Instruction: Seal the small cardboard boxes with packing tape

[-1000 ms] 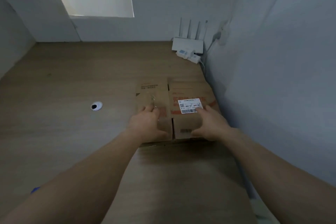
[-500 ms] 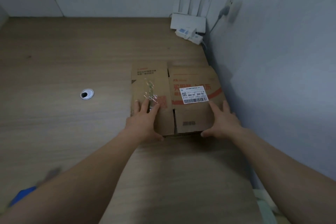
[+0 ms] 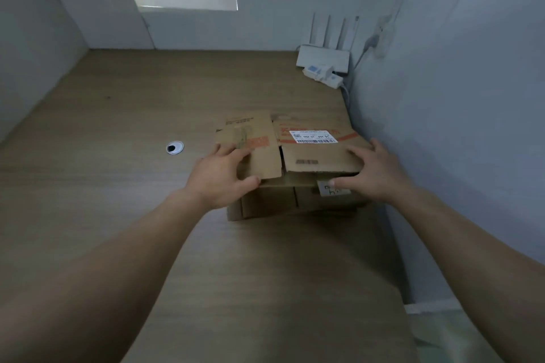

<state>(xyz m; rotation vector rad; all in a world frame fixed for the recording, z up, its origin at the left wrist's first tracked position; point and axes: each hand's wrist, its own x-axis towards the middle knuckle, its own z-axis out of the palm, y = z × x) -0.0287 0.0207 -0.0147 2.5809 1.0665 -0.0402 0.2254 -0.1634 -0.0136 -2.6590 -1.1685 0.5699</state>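
Risk: no packing tape can be seen, so a hand would have to be lifted to fetch it. The flaps could then spring up, or the seam between them could gape and be taped crooked.

The left hand [image 3: 219,178] is half closed on the left flap [image 3: 259,156] of the cardboard box [image 3: 295,200]. Its fingers are laid over the top and its thumb is hooked at the flap's near edge. A scrap of old clear tape is seen just beyond its fingertips.

The right hand [image 3: 374,174] is spread almost flat and pressed on the right flap [image 3: 318,156]. Its thumb is touching the box front below. A white shipping label [image 3: 314,137] is stuck just beyond its fingers.

The box is rested on a wooden desk [image 3: 118,156], under both hands.
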